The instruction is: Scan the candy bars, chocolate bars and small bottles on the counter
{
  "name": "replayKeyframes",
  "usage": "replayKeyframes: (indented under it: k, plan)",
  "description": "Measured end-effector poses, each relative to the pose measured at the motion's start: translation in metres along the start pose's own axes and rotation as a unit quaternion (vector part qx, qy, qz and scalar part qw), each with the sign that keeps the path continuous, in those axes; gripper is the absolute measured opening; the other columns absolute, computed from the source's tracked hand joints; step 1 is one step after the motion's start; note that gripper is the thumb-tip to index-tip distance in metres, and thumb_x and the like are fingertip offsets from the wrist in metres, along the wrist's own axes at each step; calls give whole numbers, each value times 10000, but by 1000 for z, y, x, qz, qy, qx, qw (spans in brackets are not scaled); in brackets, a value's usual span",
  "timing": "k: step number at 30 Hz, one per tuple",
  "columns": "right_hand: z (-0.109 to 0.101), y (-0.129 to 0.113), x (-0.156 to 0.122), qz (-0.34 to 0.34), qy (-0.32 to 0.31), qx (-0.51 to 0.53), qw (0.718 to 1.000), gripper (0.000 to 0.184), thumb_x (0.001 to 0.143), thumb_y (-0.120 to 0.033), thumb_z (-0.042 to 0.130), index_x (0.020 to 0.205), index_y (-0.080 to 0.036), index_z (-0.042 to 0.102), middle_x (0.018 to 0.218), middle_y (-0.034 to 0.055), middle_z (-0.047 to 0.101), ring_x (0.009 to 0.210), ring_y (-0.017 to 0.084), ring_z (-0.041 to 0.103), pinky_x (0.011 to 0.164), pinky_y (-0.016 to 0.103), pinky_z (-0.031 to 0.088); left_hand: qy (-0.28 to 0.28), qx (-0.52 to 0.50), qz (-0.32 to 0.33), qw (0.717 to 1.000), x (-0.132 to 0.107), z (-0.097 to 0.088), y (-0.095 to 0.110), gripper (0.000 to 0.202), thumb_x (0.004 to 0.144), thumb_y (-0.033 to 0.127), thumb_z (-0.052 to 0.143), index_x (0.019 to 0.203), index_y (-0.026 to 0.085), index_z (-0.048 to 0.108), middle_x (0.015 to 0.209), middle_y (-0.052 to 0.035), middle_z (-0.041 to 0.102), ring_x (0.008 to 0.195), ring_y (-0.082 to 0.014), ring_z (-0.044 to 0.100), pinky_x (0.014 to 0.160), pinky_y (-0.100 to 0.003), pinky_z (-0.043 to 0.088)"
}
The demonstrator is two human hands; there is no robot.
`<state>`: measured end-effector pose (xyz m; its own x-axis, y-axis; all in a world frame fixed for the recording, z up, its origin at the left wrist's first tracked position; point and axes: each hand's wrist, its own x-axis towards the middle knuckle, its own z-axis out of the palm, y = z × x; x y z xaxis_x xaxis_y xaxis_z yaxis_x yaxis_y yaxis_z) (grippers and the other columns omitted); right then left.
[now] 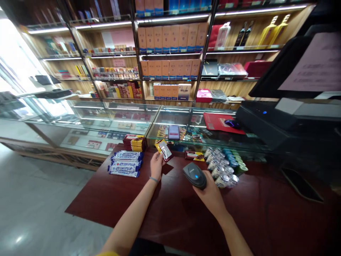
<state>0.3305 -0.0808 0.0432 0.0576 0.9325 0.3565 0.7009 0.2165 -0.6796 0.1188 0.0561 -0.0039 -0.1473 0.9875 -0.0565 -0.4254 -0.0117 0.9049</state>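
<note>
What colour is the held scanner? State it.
The scanner is dark grey with a blue light, as the head view shows.

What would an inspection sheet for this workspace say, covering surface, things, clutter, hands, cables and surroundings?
Surface: glossy dark red table, up against a glass display counter.
Things in hand: yellow-and-maroon packet; dark handheld scanner with a blue light.
Clutter: on the table, a stack of packets, blue-and-white packets, a single flat packet and cans; on the glass, a red mat under a mouse.
Hands: left hand grips the packet; right hand grips the scanner.
Cables: nothing seen.
Surroundings: lit shelves behind; a monitor at right.
</note>
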Motion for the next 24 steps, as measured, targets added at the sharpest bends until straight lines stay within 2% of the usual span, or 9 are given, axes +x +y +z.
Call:
replayKeyframes:
  k: [2, 4, 7, 9, 12, 15, 17, 19, 24]
  plan:
    - [0, 3, 1, 1, 7, 7, 1000, 258, 825, -284, 586, 1074, -241, 533, 1049, 46, 572, 927, 222, 655, 797, 310, 516, 14, 50, 45, 998, 5, -7, 15, 406, 826, 443, 707, 1116, 163, 656, 963, -69, 738, 765, -161, 685, 684, -268, 553]
    - [1, 5, 2, -6, 8, 14, 1000, 240, 831, -291, 586, 1059, -241, 532, 1039, 46, 569, 930, 223, 642, 818, 320, 513, 20, 108, 108, 988, 12, -19, 32, 343, 846, 412, 688, 1093, 174, 691, 1013, -79, 746, 870, -201, 698, 787, -311, 559]
    - [3, 9, 4, -27, 4, 23, 999, 211, 851, -311, 577, 1044, -237, 535, 1033, 51, 560, 946, 230, 629, 839, 332, 505, 42, 218, 208, 952, 21, -46, 66, 253, 864, 349, 668, 1067, 213, 733, 1081, -73, 748, 1048, -252, 677, 993, -383, 497]
    - [6, 10, 6, -32, 4, 25, 999, 217, 862, -322, 564, 1059, -236, 536, 1035, 55, 562, 950, 232, 627, 843, 336, 503, 66, 282, 257, 922, 28, -66, 92, 242, 868, 326, 659, 1083, 250, 742, 1125, -59, 744, 1104, -276, 659, 1049, -410, 462]
    - [10, 9, 8, -37, 4, 30, 999, 229, 859, -343, 565, 1061, -239, 535, 1013, 51, 571, 924, 228, 633, 835, 338, 507, 39, 353, 290, 889, 41, -93, 131, 309, 846, 278, 679, 1150, 303, 727, 1201, -39, 724, 1169, -298, 635, 1088, -420, 433]
    - [13, 9, 11, -32, 7, 32, 999, 227, 854, -357, 568, 1048, -244, 535, 998, 43, 583, 881, 218, 648, 788, 324, 517, -13, 435, 319, 842, 61, -114, 159, 334, 830, 190, 660, 1136, 306, 730, 1227, -38, 714, 1225, -282, 607, 1137, -419, 394]
    - [15, 11, 13, -36, 7, 31, 999, 234, 851, -370, 574, 1046, -246, 539, 992, 40, 591, 857, 212, 660, 749, 309, 521, -44, 474, 324, 817, 74, -124, 168, 370, 805, 113, 637, 1109, 298, 737, 1218, -53, 716, 1225, -268, 610, 1162, -427, 367]
    - [16, 13, 14, -45, 8, 27, 999, 247, 846, -382, 587, 1050, -247, 546, 996, 42, 598, 845, 212, 669, 720, 299, 522, -70, 496, 321, 804, 86, -131, 171, 399, 773, 60, 628, 1077, 290, 748, 1194, -71, 725, 1205, -263, 626, 1172, -439, 351]
    - [18, 8, 12, -33, 33, 19, 999, 248, 851, -392, 567, 1056, -253, 562, 1010, 56, 608, 831, 224, 670, 714, 315, 522, -108, 485, 294, 816, 99, -140, 169, 394, 742, 61, 652, 1043, 292, 758, 1195, -69, 728, 1219, -257, 625, 1188, -436, 322]
